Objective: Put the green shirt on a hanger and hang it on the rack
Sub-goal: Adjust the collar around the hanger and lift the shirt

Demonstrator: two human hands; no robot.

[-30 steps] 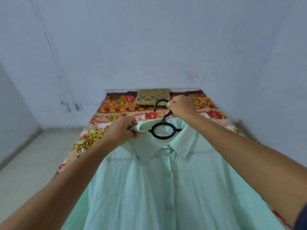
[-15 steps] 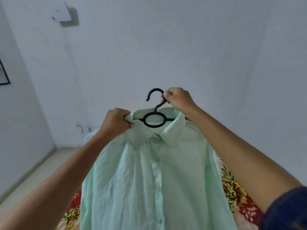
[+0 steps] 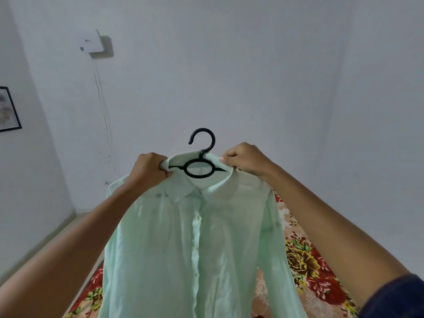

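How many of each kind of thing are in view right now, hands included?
Hands: 2, left hand and right hand, each gripping the collar
Shirt: 1
Hanger: 1
Bedspread: 1
Wall box: 1
Framed picture: 1
Total: 7

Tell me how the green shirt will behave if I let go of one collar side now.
Likely floppy: the green shirt drapes in soft folds below the black hanger. It looks thin, so probably light. That shoulder could slide off, since the left hand and right hand each pinch the collar.
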